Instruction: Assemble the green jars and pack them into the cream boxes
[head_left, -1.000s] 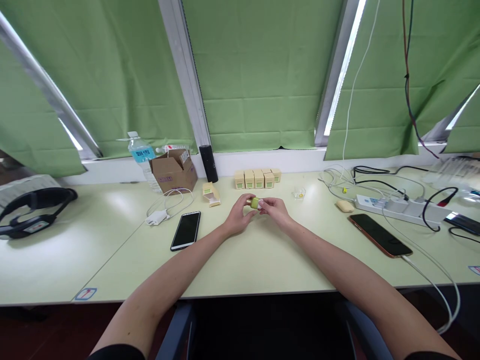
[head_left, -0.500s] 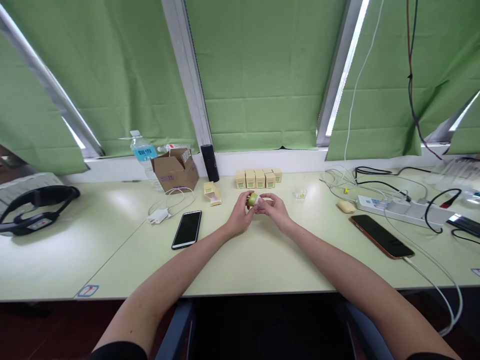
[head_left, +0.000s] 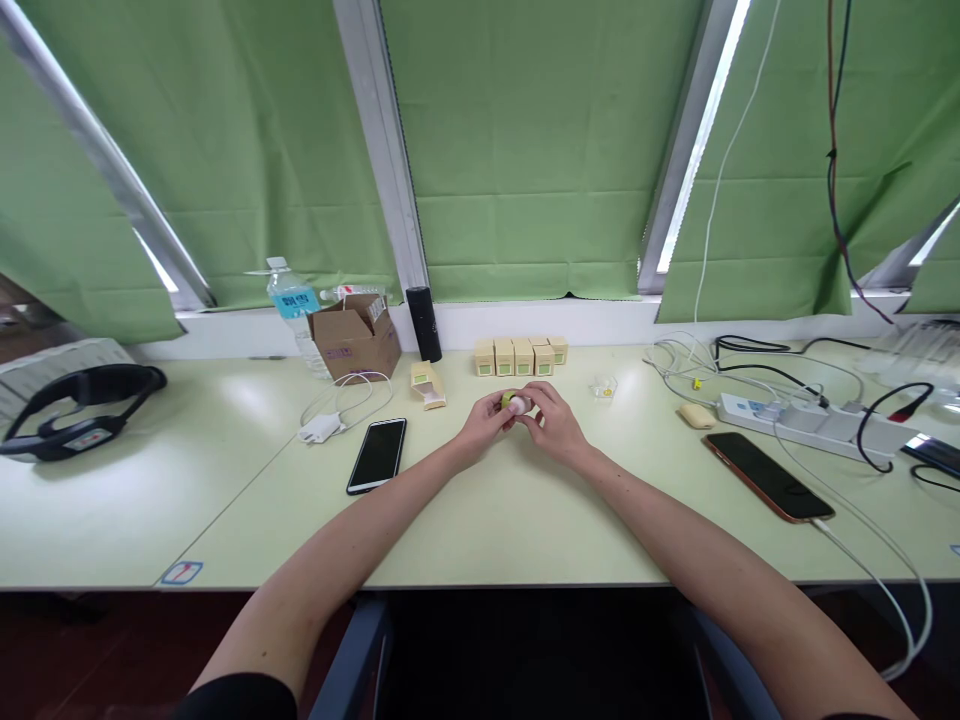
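Note:
A small round green-and-white object [head_left: 517, 404] sits between my two hands above the middle of the table; its exact kind cannot be made out. My left hand [head_left: 486, 420] grips the green side with curled fingers. From the other side, my right hand [head_left: 553, 420] pinches the whitish part between thumb and fingers. Parts of the object are hidden by the fingertips. Just beyond the hands stands a row of small cream boxes [head_left: 523, 358] with green labels. An opened cream box [head_left: 427, 385] lies to the left, and a small clear plastic piece [head_left: 603, 387] to the right.
On the left are a phone [head_left: 377, 456], a white charger [head_left: 321, 428], a cardboard box [head_left: 355, 338], a water bottle [head_left: 295, 305], a black cylinder [head_left: 424, 325] and a headset [head_left: 82, 410]. To the right lie another phone [head_left: 769, 476], a power strip [head_left: 814, 425] and tangled cables.
The object has turned between my hands, showing more of its whitish part and less green. My right hand has closed further around it. The camera view has shifted slightly.

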